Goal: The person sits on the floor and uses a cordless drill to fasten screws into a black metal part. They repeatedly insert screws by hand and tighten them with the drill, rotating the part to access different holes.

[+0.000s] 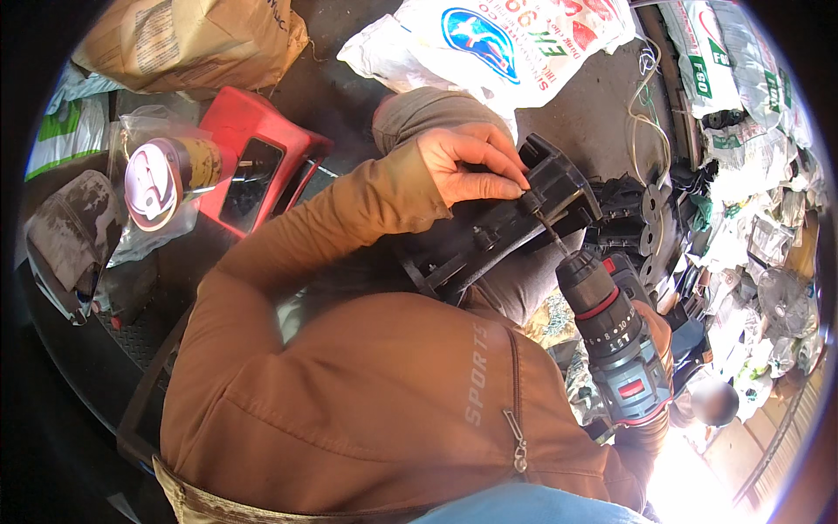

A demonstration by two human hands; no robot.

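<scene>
A black plastic part (511, 225) with a boxy end and a long frame rests across my legs. My left hand (471, 164) is closed in a pinch at its upper side, thumb and forefinger together; what sits between the fingertips is too small to make out. My right hand (655, 336) is wrapped around a cordless drill (618, 349), mostly hidden behind its body. The drill is tilted, and its thin bit (552, 230) points up and left to a small dark piece on the part, just below my left fingertips.
Left of me stands a red plastic stool (262, 131) with a phone (250, 185) on it, beside a lidded cup (155, 183) and a cap (74, 229). A brown paper sack (188, 44) and white sack (497, 44) lie ahead. More black parts (624, 223) and plastic bags are at right.
</scene>
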